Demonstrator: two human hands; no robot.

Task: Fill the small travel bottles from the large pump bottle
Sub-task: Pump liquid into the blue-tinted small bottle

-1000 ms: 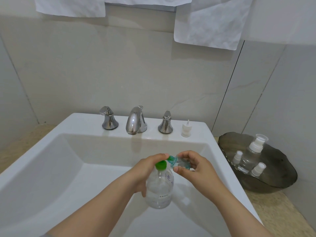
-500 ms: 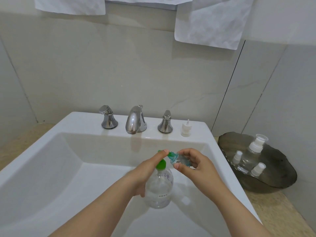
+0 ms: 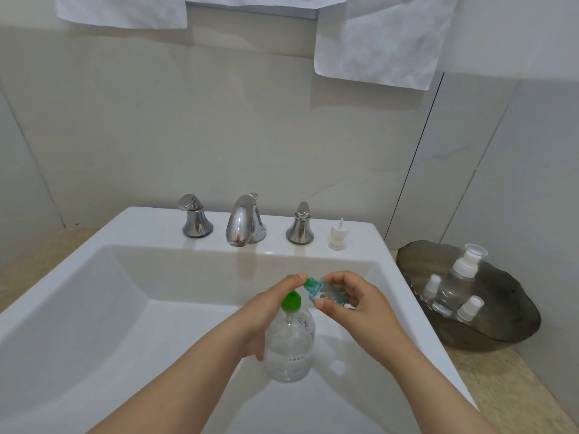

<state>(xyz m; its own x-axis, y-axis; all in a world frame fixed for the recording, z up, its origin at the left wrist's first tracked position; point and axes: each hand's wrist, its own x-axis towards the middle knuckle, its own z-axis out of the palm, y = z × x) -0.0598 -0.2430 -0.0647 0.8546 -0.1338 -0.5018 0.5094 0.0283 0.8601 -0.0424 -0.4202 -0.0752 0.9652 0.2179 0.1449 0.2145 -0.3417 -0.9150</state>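
Pump bottle (image 3: 289, 349): clear rounded plastic, green collar, over glossy white sink (image 3: 360, 242) basin, near centre; left hand (image 3: 266, 311) grips it, fingertips atop pump. Small travel bottle (image 3: 326, 292): clear, teal-tinted, tilted at nozzle, pinched by right hand (image 3: 354, 305).

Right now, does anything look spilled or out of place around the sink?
No spill shows. One white spray top stands loose on the sink rim beside the right tap handle, with no bottle under it.
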